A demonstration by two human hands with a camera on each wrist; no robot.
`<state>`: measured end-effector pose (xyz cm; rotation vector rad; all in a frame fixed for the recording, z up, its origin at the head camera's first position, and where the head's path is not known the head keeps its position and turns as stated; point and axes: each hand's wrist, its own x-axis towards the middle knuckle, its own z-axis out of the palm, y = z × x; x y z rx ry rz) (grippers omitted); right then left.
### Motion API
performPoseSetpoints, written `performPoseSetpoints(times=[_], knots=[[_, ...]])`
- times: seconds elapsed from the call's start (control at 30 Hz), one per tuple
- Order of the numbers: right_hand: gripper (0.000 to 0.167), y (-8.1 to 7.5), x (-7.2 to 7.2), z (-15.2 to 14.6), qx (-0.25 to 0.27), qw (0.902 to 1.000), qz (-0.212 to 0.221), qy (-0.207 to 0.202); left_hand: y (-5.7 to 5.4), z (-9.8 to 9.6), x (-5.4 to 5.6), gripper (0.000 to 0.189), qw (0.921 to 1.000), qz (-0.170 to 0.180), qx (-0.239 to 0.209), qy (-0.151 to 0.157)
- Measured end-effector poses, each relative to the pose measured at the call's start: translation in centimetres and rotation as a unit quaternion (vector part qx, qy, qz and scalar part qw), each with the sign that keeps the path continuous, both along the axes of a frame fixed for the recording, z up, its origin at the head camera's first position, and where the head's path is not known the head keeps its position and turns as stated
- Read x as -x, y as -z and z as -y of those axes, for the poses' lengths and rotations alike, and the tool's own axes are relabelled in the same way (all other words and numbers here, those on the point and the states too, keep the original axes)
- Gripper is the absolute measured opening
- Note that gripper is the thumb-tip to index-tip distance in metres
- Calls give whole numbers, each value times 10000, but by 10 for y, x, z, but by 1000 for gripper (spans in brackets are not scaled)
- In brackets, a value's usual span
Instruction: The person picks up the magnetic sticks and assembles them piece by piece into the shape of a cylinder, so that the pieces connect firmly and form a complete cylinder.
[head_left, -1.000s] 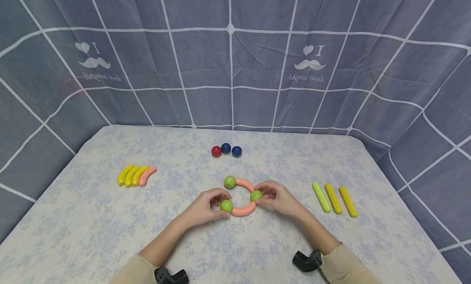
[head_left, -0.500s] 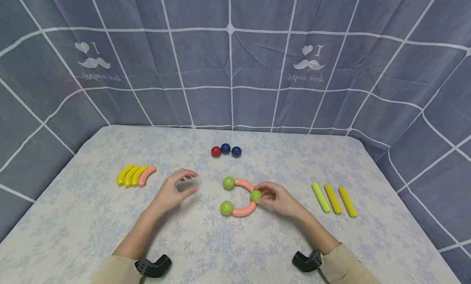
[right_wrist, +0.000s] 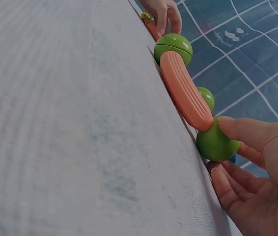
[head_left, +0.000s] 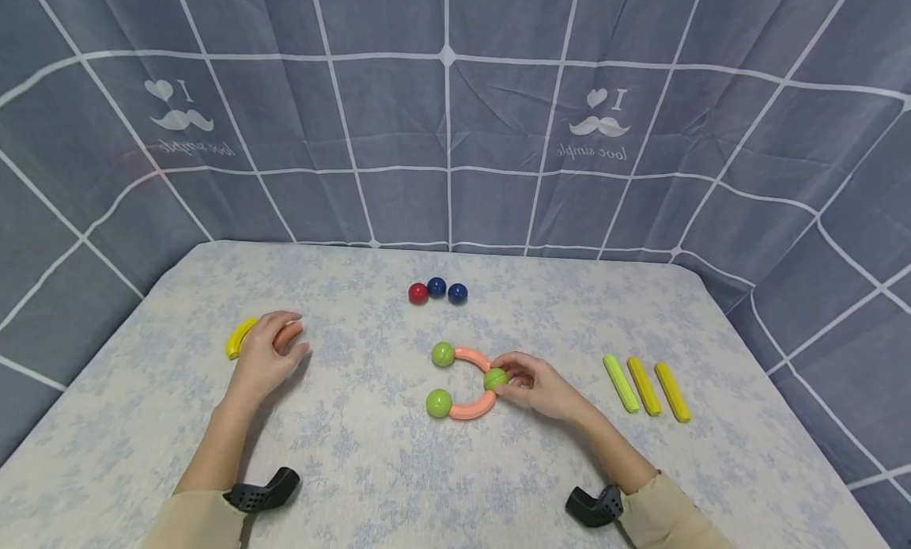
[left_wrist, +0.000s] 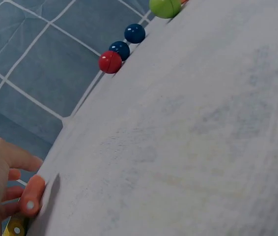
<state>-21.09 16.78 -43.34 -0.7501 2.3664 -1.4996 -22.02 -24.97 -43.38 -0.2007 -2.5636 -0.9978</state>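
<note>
My left hand (head_left: 265, 355) is at the left group of curved sticks, its fingers spread about a salmon-coloured curved stick (head_left: 287, 337). In the left wrist view this salmon stick (left_wrist: 32, 195) lies beside the fingers, with a yellow curved stick (left_wrist: 15, 226) below it. My right hand (head_left: 537, 387) pinches a green ball (right_wrist: 218, 141) between thumb and fingers at the right of a half ring. Two salmon curved sticks (head_left: 473, 407) join that ball to an upper green ball (head_left: 443, 354) and a lower green ball (head_left: 439, 403). The half ring's left side is open.
One red ball (head_left: 418, 293) and two blue balls (head_left: 458, 293) sit at the back middle of the table (head_left: 370, 486). To the right lie a light green straight stick (head_left: 621, 383) and two yellow straight sticks (head_left: 672, 391). A yellow curved stick (head_left: 240, 338) shows beside my left hand.
My left hand has let go of the lower left green ball and moved left to the curved sticks, covering some of them. The right hand stays on its green ball.
</note>
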Motion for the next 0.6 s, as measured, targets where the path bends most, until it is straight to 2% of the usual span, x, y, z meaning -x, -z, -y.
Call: performPoseSetpoints(times=[0.17,0.37,0.47,0.6], knots=[[34,0,-1,1,-11,10000,36,10,-1,-3,-1,41,9995,252,163,-15],[34,1,1,1,7,10000,10,8,-3,-4,-2,38,9983,553,160,15],[34,1,1,1,17,10000,4,15,-5,-7,-3,34,9981,592,153,32],[34,0,0,1,-16,10000,27,42,-8,-18,-5,33,9977,654,-114,133]])
